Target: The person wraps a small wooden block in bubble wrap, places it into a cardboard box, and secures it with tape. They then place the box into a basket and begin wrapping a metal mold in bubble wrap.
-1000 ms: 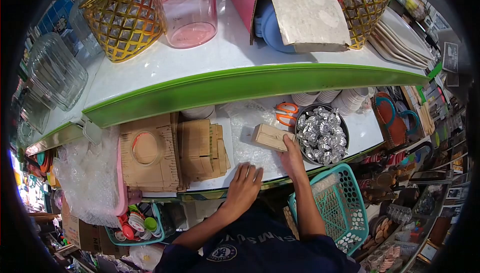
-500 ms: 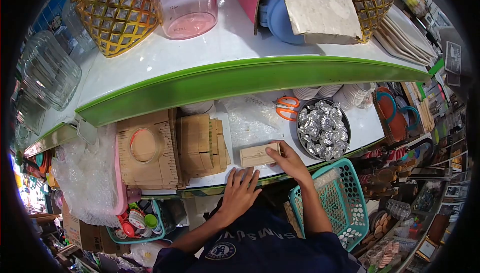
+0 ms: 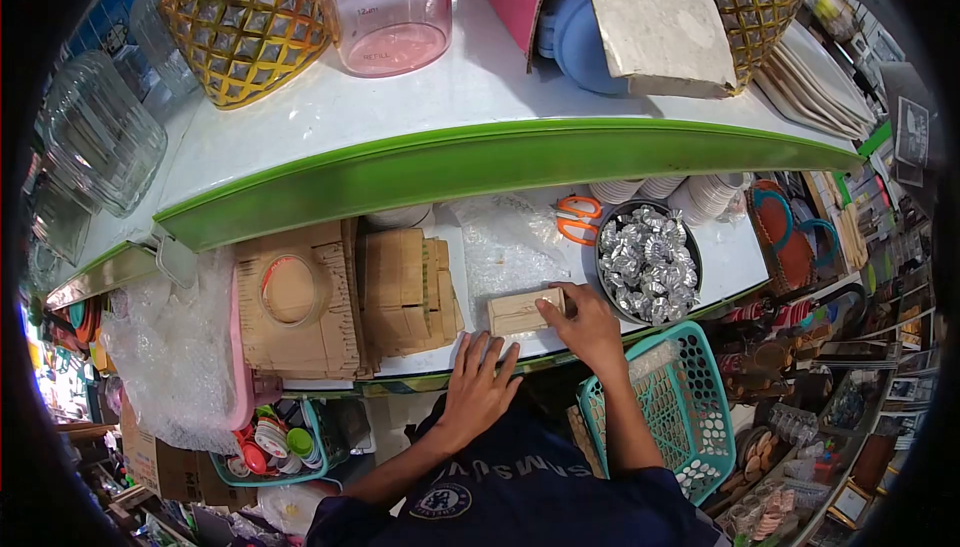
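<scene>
A small pale wooden block (image 3: 515,314) lies on the lower white shelf. My right hand (image 3: 590,332) grips its right end, thumb on top and fingers behind. At the shelf's front edge, my left hand (image 3: 480,387) rests with fingers stretched out and slightly spread, close to the block's lower left corner and holding nothing. Behind the block is a sheet of bubble wrap (image 3: 505,247). Orange-handled scissors (image 3: 579,220) lie beyond it, their blades hard to make out. A dark round pan (image 3: 606,292) full of silver foil-like pieces (image 3: 648,262) stands right of my right hand.
Stacked flat cardboard (image 3: 290,337), with a roll of clear tape (image 3: 290,290) on top, and smaller cardboard pieces (image 3: 395,292) sit to the left. An upper shelf with a green edge (image 3: 500,162) overhangs. A teal basket (image 3: 690,407) stands below right.
The view has shifted slightly. The block sits a little farther right, and my right hand's fingers are more bent over its end. My left hand has hardly moved.
</scene>
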Action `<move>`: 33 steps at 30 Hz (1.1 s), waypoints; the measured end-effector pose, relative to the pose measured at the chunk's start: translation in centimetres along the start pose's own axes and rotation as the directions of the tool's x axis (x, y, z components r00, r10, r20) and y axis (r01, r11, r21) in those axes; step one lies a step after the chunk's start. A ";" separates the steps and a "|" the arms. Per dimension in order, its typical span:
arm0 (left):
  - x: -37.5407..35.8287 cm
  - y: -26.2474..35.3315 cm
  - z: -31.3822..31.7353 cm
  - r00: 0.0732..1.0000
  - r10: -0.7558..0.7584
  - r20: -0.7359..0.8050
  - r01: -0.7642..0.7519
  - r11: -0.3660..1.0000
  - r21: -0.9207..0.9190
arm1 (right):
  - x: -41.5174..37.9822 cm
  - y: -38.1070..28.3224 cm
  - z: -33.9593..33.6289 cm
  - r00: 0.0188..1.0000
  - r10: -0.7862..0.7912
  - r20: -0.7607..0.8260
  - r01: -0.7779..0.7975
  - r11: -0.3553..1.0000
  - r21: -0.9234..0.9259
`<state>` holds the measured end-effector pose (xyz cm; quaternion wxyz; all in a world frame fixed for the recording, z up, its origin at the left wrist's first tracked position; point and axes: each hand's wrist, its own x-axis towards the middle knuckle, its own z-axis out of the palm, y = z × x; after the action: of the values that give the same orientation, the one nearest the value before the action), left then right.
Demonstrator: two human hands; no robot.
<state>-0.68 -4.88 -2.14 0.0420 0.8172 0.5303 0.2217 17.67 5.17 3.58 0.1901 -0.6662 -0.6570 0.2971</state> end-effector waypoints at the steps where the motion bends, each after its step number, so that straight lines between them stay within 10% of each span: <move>1: -0.1 -0.2 0.3 1.000 0.003 0.003 -0.003 1.000 -0.019 | -0.2 -0.1 0.0 0.999 0.000 -0.035 -0.002 0.998 -0.059; 15: 3.3 -0.8 -0.6 0.958 -0.035 -0.284 -0.051 0.955 -0.291 | 0.4 3.2 2.9 0.819 -0.473 -0.324 0.496 0.868 -0.014; 29: 4.2 -2.1 1.0 0.997 -0.057 -0.057 0.041 0.966 -0.254 | -1.4 3.7 0.6 0.781 -0.612 -0.123 0.573 0.781 -0.247; 33: 4.1 -2.4 1.0 1.000 -0.013 -0.024 0.009 0.981 -0.194 | -2.0 4.2 2.0 0.595 -0.770 -0.230 0.677 0.634 -0.372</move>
<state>-0.95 -0.07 -2.46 0.1158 0.8034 0.5113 0.2824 19.73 2.66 -0.33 0.3302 -0.3995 -0.8549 -0.0212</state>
